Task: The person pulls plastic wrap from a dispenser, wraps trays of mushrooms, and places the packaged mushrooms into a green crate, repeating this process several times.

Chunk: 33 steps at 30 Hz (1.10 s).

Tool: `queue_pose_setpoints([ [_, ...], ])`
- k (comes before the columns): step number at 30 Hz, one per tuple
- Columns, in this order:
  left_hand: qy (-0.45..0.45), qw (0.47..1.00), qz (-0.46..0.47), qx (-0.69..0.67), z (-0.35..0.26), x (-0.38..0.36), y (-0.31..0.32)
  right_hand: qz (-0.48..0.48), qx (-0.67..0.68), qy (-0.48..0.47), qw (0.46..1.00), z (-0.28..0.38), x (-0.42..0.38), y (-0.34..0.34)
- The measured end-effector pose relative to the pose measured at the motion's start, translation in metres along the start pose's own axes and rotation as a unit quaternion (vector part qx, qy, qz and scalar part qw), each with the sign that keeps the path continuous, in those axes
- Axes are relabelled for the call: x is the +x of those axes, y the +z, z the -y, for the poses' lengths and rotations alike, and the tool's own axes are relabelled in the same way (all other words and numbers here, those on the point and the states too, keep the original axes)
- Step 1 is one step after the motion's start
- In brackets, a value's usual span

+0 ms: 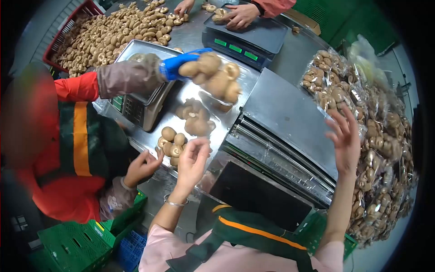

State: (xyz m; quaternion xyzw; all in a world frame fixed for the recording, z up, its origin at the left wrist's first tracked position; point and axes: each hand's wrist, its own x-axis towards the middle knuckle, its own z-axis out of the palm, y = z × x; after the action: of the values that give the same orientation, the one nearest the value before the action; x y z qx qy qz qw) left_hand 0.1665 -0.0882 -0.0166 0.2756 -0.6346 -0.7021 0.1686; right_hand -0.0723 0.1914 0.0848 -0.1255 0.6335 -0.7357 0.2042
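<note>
My left hand, with a bracelet at the wrist, is raised over the near edge of the steel table. Its fingers are bent and apart, and nothing shows in them. Just left of it lies a small pile of mushrooms. My right hand hangs at the right, fingers spread, between the wrapping machine's flat plate and the heap of bagged mushrooms. Beyond my left hand, more mushrooms rest on the shiny metal. A co-worker's blue-gloved hand is over the table beside a blurred bunch of mushrooms.
A co-worker in red stands at the left by a scale. Another person's hands are at a second scale and a big loose mushroom pile. The machine's rollers lie between my arms. Green crates stand below left.
</note>
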Motion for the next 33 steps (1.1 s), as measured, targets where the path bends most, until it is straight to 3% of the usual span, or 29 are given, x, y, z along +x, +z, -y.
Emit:
queue_pose_setpoints([
  [1,0.02,0.999,-0.012,-0.025,-0.002,0.004,-0.004,-0.033,-0.108,-0.011,0.994,0.006,0.017,0.039],
  [2,0.125,0.99,-0.036,0.047,-0.004,0.012,-0.006,0.004,-0.131,-0.051,0.99,0.008,0.035,0.063],
  [4,0.245,0.955,-0.049,0.161,-0.045,0.028,0.001,0.076,-0.248,-0.125,0.958,0.014,0.065,0.103],
  [6,0.364,0.886,-0.01,0.289,-0.063,0.056,0.012,0.163,-0.409,-0.226,0.869,0.003,0.101,0.121],
  [7,0.373,0.875,0.028,0.306,-0.065,0.069,0.021,0.162,-0.498,-0.256,0.812,-0.016,0.113,0.124],
  [9,0.401,0.836,0.09,0.364,-0.061,0.095,0.044,0.192,-0.572,-0.24,0.761,-0.045,0.11,0.131],
  [10,0.402,0.828,0.111,0.374,-0.056,0.108,0.054,0.188,-0.653,-0.215,0.701,-0.06,0.104,0.131],
  [13,0.432,0.773,0.122,0.448,-0.033,0.135,0.082,0.163,-0.603,-0.204,0.754,-0.095,0.097,0.111],
  [15,0.421,0.785,0.175,0.42,-0.031,0.13,0.099,0.132,-0.583,-0.192,0.778,-0.096,0.088,0.093],
  [22,0.45,0.753,0.339,0.34,-0.012,0.065,0.189,0.064,-0.607,-0.137,0.78,-0.068,-0.002,-0.021],
  [26,0.462,0.741,0.37,0.317,-0.01,0.045,0.226,0.016,-0.641,-0.122,0.758,-0.064,-0.032,-0.062],
  [30,0.458,0.77,0.286,0.338,-0.038,0.029,0.194,-0.132,-0.582,-0.206,0.775,-0.043,-0.074,-0.076],
  [32,0.373,0.775,0.192,0.472,-0.046,0.014,0.153,-0.224,-0.568,-0.088,0.787,-0.048,-0.126,-0.112],
  [33,0.364,0.746,0.164,0.533,-0.043,0.013,0.137,-0.236,-0.643,0.016,0.728,-0.051,-0.146,-0.114],
])
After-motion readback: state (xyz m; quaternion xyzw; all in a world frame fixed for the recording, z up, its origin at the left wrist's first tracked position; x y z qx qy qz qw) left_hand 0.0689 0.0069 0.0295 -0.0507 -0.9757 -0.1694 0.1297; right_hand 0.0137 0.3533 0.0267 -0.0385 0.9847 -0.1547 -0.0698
